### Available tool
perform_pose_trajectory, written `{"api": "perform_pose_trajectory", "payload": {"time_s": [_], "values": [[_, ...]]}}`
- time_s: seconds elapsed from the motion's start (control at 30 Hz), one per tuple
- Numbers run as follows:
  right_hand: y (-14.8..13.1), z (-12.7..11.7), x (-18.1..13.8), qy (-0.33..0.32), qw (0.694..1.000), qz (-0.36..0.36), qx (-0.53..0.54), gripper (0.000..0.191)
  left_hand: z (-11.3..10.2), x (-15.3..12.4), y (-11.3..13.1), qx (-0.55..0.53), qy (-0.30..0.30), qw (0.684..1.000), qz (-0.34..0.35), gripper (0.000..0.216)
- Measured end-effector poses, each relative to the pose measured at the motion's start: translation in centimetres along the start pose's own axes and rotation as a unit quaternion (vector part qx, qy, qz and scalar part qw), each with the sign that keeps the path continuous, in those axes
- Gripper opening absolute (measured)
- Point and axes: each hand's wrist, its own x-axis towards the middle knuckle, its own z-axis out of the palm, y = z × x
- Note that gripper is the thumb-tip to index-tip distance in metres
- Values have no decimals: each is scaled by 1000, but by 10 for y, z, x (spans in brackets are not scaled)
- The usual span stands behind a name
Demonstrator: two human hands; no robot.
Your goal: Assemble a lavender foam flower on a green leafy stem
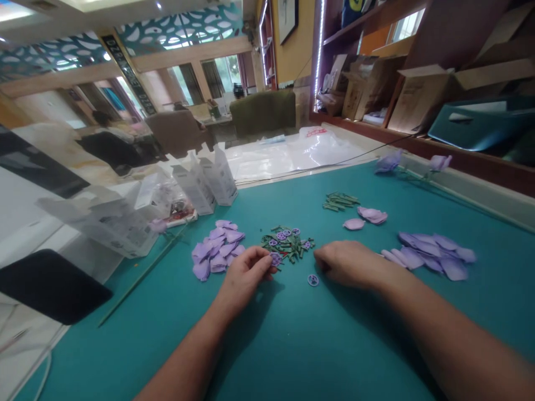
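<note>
Between thumb and fingers, my left hand [246, 273] pinches a small purple spoked ring [276, 258]. My right hand [345, 264] is curled down at the right of the pile, its fingertips turned away; what they hold, if anything, is hidden. In front of both hands lies a pile of small green plastic parts [296, 246] mixed with purple rings. A loose purple ring [313, 280] rests on the green mat [271, 345] between the hands. Purple petals [217, 248] are heaped left of my left hand, and longer purple petals [434, 250] lie beyond my right wrist.
Green stem pieces [340, 201] and pale pink petals [371, 215] lie farther back. A long green stem [142, 273] crosses the mat's left side. White boxes [196, 181] stand at the back left. Purple flowers [388, 161] lie at the far right. People sit in the background.
</note>
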Motion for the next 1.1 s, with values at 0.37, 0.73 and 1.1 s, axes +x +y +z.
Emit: {"api": "perform_pose_trajectory", "payload": {"time_s": [0.37,0.73,1.1], "values": [[-10,8,12,131,988,-55,56,17,0,0,2,-8,6,1000,-2,23],[-19,10,2,36,997,-65,37,11,1,1,1,-55,10,998,-41,22],[-28,9,6,112,947,-115,279,6,2,0,-1,-82,1,995,-62,22]]}}
